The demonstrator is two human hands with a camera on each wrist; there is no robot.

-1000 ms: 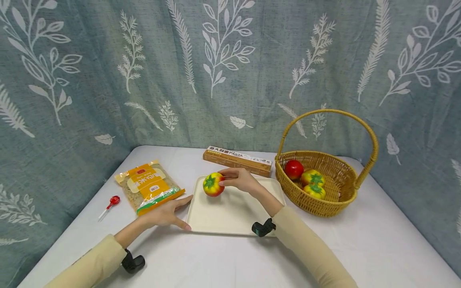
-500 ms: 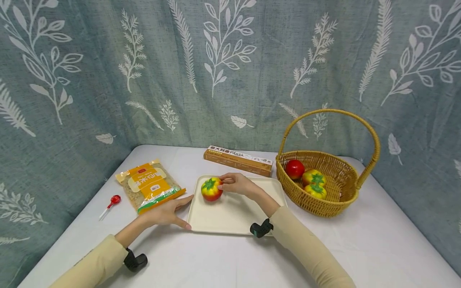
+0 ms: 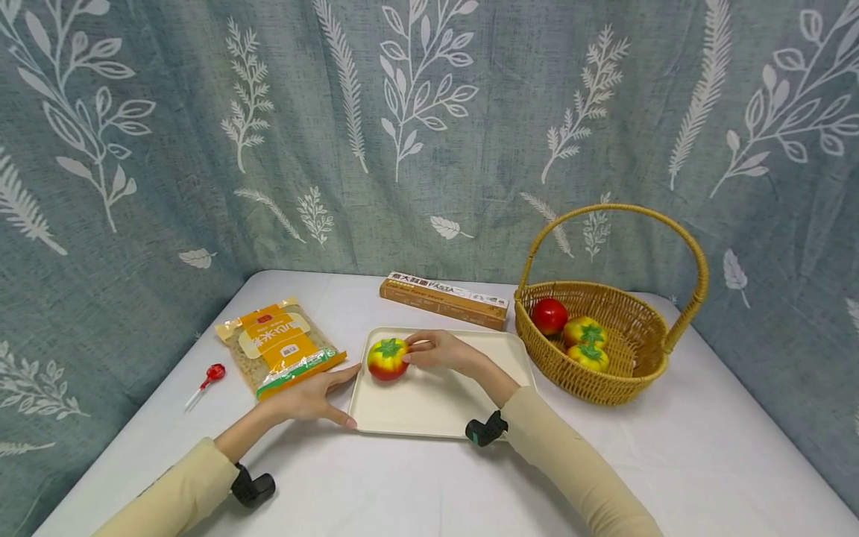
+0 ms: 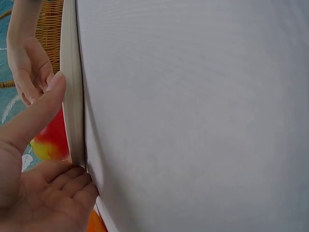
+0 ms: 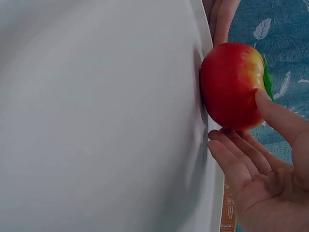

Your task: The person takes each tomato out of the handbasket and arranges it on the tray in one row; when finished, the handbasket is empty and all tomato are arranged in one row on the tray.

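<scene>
A rounded red-and-yellow fruit with a green leafy top (image 3: 387, 360) sits upright at the left end of a cream tray (image 3: 443, 403). My right hand (image 3: 439, 350) holds it from the right; in the right wrist view the thumb lies on the fruit's near side and the fingers (image 5: 236, 154) reach along its flank. Its underside meets the tray surface there. At the tray's left edge rests my left hand (image 3: 312, 395), thumb and fingers spread wide along the rim. In the left wrist view its thumb (image 4: 46, 108) overlaps the rim and its fingertips touch near the corner.
A handled wicker basket (image 3: 637, 384) with a red fruit (image 3: 549, 316) and two yellow-red fruits (image 3: 585, 333) stands right of the tray. Behind is a pasta box (image 3: 443, 300). A grain bag (image 3: 278, 344) and a red lollipop (image 3: 214, 372) lie left. A patterned curtain (image 3: 429, 134) surrounds the table.
My right hand has brought the fruit down and slightly left onto the tray, and the fruit has tipped from leaning toward me to upright. My left hand has stayed at the tray's edge.
</scene>
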